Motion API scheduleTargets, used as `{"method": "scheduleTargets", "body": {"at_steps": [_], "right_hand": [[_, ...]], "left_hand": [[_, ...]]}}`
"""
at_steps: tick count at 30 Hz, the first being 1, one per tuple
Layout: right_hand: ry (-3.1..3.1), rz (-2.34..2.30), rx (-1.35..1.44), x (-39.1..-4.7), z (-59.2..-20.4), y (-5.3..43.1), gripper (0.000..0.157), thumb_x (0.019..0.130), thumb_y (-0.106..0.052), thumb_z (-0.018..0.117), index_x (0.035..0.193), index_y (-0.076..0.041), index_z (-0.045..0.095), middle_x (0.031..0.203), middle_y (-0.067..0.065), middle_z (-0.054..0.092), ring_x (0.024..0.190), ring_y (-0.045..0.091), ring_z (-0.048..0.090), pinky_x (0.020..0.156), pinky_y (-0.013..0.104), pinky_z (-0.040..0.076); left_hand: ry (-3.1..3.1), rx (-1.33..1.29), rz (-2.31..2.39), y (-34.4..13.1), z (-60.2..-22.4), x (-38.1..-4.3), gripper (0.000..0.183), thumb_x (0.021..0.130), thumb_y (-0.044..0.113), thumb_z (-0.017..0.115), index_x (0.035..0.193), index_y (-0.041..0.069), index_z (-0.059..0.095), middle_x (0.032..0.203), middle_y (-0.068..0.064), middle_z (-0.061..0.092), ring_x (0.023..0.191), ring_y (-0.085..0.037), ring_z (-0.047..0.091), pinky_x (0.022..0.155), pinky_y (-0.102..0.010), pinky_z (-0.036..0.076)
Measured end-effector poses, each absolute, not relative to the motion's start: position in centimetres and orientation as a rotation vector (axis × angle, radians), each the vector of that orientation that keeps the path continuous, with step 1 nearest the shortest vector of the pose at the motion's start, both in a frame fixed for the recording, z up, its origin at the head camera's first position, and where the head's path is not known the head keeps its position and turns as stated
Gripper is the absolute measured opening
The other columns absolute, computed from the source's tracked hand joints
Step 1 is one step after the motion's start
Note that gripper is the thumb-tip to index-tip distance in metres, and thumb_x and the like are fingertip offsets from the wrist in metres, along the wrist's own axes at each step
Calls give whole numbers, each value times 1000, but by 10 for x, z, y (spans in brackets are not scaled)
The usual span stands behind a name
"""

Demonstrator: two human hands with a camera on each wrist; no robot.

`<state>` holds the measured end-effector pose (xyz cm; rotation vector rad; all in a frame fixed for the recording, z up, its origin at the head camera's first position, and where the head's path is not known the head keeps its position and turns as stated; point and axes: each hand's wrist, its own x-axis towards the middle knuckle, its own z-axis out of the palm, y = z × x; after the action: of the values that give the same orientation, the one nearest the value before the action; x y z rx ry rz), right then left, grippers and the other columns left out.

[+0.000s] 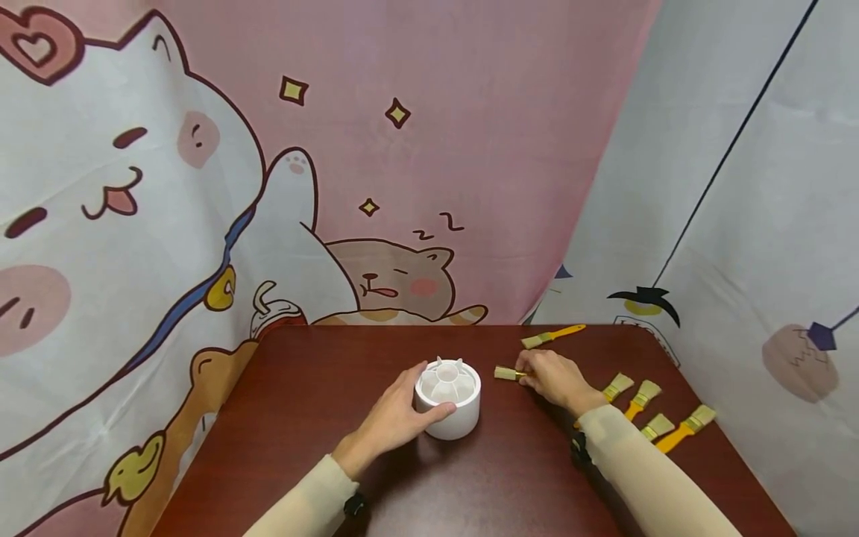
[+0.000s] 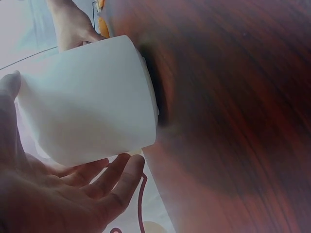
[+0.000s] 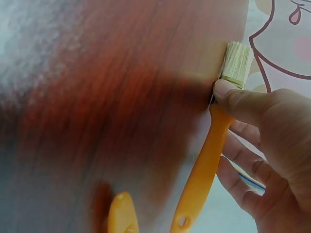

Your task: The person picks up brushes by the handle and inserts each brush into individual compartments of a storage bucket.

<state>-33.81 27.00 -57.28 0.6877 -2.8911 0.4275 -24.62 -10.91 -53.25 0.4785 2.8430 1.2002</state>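
Note:
A white round brush-pot-like container (image 1: pixel 456 419) with divided compartments on top stands upright on the dark table. My left hand (image 1: pixel 397 415) grips it from the left, thumb across the front and fingers around the far side; its smooth wall (image 2: pixel 92 97) fills much of the left wrist view. To the right of it, my right hand (image 1: pixel 557 379) pinches a paintbrush (image 3: pixel 201 170) with an orange handle and pale bristles, its thumb at the ferrule. The bristles (image 1: pixel 505 373) point left toward the container, close over the table.
Behind the right hand lies another orange-handled paintbrush (image 1: pixel 552 336), near the table's back edge. Several more, among them one paintbrush (image 1: pixel 684 428), lie at the right by the forearm. A printed cartoon curtain (image 1: pixel 510 149) hangs behind the dark wooden table (image 1: pixel 309 388).

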Motion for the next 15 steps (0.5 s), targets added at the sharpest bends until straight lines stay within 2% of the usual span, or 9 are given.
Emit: {"method": "scheduleTargets", "body": {"at_steps": [7,10,11,15], "right_hand": [[-2789,467,809,-342,-580,283,16,103,-25,92,111,-23,80,101,-2,81,90,14,76,75,45,68],[-2813,466,771,-339,-577,280,16,102,-23,93,112,-20,81,102,-2,82,92,16,77,78,45,69],[-2844,449,732,-332,-567,273,17,100,-18,94,111,-19,81,101,-1,82,92,18,78,78,48,69],[-2871,404,654,-328,-559,268,17,100,-17,94,113,-17,83,102,-1,83,92,17,79,80,46,69]], "left_hand": [[2847,495,1179,-110,-532,-247,110,96,79,81,178,14,45,175,-16,57,157,-40,63,126,-66,54],[2847,490,1178,-110,-532,-247,110,96,78,81,178,15,45,176,-15,57,157,-40,63,126,-66,53],[2848,490,1178,-110,-532,-248,110,96,78,81,178,15,45,176,-15,57,157,-40,63,126,-66,53],[2846,490,1184,-109,-532,-249,110,96,78,81,179,16,44,176,-14,57,159,-39,62,127,-65,52]]}}
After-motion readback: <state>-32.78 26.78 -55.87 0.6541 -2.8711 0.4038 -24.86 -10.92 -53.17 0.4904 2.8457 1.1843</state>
